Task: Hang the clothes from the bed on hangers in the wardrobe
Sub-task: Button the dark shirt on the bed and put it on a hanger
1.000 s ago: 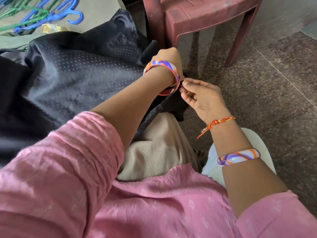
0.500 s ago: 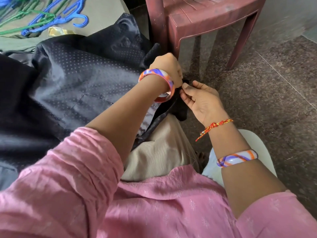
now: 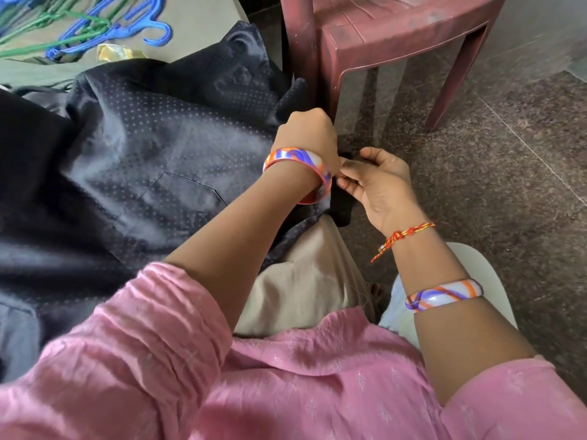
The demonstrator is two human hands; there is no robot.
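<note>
Dark dotted jacket (image 3: 152, 160) is lying lining-side up across your lap and the bed (image 3: 197, 30), its near edge bunching right under your fingers. Your left hand (image 3: 306, 138) is curling knuckles-up over that edge, so the fingertips are hidden; it is reading as a grasp on the cloth, though the exact pinch cannot be confirmed. Your right hand (image 3: 378, 185) is sitting just beside it, touching it at the wrist bangle (image 3: 298, 173), thumb and fingers curled round a small dark fold of the same jacket. Since a second ago the two hands are working at the same spot and the right fingers are lifting and turning a little more open toward you, while the view is dipping slightly; the garment itself is hardly shifting. Judgement: you are probably fastening or straightening an edge, so this piece is not ready for a hanger yet. Beyond your fingers, the blue and green hangers (image 3: 104, 30) are lying well apart on the bed. Just past the left knuckles, a maroon plastic chair (image 3: 381, 42) is standing on the speckled floor (image 3: 492, 173).
</note>
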